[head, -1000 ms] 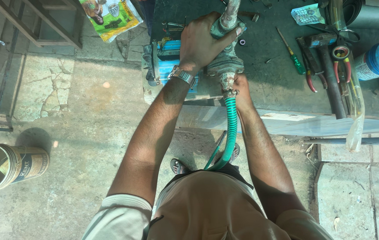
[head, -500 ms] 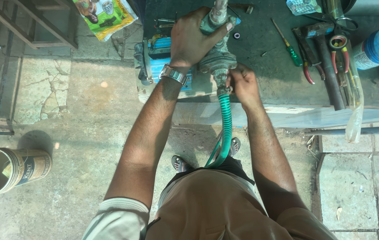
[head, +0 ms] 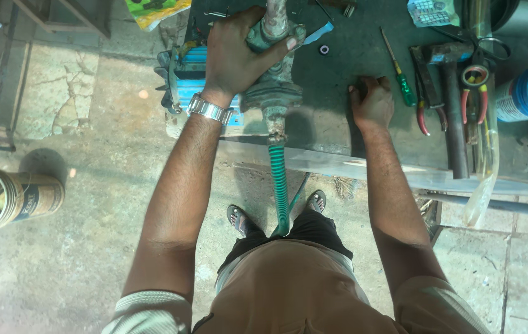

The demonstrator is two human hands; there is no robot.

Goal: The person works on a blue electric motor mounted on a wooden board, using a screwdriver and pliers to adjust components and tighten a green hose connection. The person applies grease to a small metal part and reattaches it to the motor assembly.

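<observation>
Your right hand (head: 372, 104) has left the hose joint and now rests curled and empty on the worktop (head: 350, 133), right of the pump (head: 273, 80). Your left hand (head: 236, 52) grips the pump's top. Below the pump the green hose (head: 280, 185) hangs attached; fitting looks largely done.

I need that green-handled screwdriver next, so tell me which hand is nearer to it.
Right. The right hand rests on the bench just beside the screwdriver; the left hand grips the pump, farther off.

Rusty grey-green pump (head: 272, 93) at bench edge (head: 338, 158)
</observation>
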